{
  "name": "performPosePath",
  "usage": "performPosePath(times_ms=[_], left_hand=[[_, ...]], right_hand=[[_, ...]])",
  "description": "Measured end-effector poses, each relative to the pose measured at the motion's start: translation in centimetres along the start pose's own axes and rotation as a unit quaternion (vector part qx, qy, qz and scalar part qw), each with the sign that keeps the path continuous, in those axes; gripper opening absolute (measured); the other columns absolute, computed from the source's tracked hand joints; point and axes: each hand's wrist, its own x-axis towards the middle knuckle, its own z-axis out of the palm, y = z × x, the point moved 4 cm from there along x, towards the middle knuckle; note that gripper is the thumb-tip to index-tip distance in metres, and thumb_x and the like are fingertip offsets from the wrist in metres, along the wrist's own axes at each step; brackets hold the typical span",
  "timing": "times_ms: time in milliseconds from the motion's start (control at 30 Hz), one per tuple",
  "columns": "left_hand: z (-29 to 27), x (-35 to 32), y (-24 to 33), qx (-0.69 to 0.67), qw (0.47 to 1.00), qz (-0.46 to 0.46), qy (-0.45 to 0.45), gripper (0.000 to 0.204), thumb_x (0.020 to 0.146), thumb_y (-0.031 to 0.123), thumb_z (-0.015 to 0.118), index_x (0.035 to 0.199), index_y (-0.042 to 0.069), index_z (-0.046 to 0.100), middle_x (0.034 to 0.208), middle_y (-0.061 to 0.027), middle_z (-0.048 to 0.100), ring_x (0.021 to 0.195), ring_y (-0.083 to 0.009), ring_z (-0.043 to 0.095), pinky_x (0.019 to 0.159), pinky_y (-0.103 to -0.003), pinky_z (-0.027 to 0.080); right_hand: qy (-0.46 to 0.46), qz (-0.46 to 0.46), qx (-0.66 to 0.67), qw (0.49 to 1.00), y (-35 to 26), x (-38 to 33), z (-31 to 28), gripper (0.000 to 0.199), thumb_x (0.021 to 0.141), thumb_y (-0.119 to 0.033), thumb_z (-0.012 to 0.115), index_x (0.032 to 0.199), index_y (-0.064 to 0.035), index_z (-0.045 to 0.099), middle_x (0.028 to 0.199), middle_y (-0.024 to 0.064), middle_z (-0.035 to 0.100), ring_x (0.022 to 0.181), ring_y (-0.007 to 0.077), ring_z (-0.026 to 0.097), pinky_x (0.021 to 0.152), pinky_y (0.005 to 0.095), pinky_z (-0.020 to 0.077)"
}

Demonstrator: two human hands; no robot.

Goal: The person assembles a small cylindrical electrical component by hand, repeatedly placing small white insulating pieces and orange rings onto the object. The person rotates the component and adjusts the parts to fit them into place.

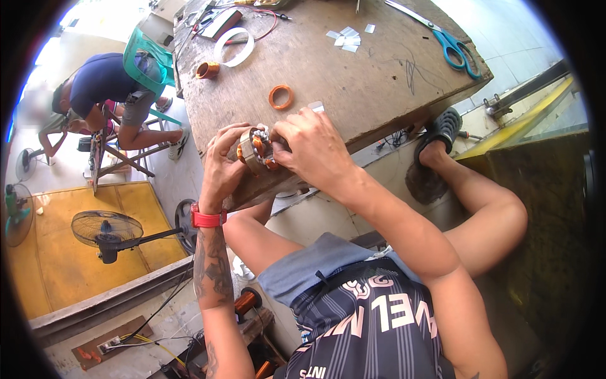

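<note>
**Stator held in both hands at bench edge**

Nearest the lens: dark patterned shorts [372, 322] and a grey shirt hem [315, 265], with both forearms rising from the lower edge. A red wristband [207, 218] is worn on the left wrist; the forearm below it is tattooed.

A small motor stator [257, 151], a metal ring with copper windings, is held against the near edge of the wooden workbench [353, 82]. The left hand [221, 167] is wrapped around its left side, fingers curled and closed on the ring, thumb up near the top. The right hand [314, 151] is clamped on the right side from above, fingers bent down, fingertips pressed at the windings. Right wrist is angled left and down; right elbow is bent out to the right. Left forearm runs nearly vertical.

On the bench top, apart from the hands: an orange ring [281, 97] just beyond the stator, a copper coil [207, 70], a white tape loop [233, 47], small paper slips [347, 38], blue-handled scissors [451, 41] at the far right.

A bare knee is raised right of the bench, the foot in a dark sandal [440, 129]. A floor fan [106, 230] stands lower left. A copper wire spool [247, 302] sits beside the left forearm. Another person [110, 95] is bent over at upper left.
</note>
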Motion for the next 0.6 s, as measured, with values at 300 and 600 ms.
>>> performPosePath(times_ms=[300,600], left_hand=[[0.4,-0.4,-1.4,0.023,0.999,0.023,0.042,0.050,0.076,0.022,0.079,0.124,0.007,0.078,0.136,-0.0146,0.071,0.133,-0.0328,0.060,0.118,-0.046,0.039],[0.6,-0.2,-0.8,0.075,0.995,0.063,0.033,0.048,0.078,0.025,0.078,0.124,0.011,0.078,0.126,-0.0069,0.076,0.142,-0.0279,0.057,0.134,-0.058,0.014]], right_hand=[[0.098,-0.044,0.015,0.994,-0.1,-2.3,-1.0,0.022,0.094,-0.016,0.076,0.113,-0.0057,0.075,0.098,0.0086,0.075,0.098,0.0259,0.069,0.091,0.0398,0.0520],[0.111,-0.074,-0.022,0.991,-0.4,-2.0,-0.5,0.021,0.092,-0.017,0.077,0.112,-0.0083,0.076,0.097,0.0067,0.075,0.098,0.0239,0.069,0.092,0.0386,0.0513]])
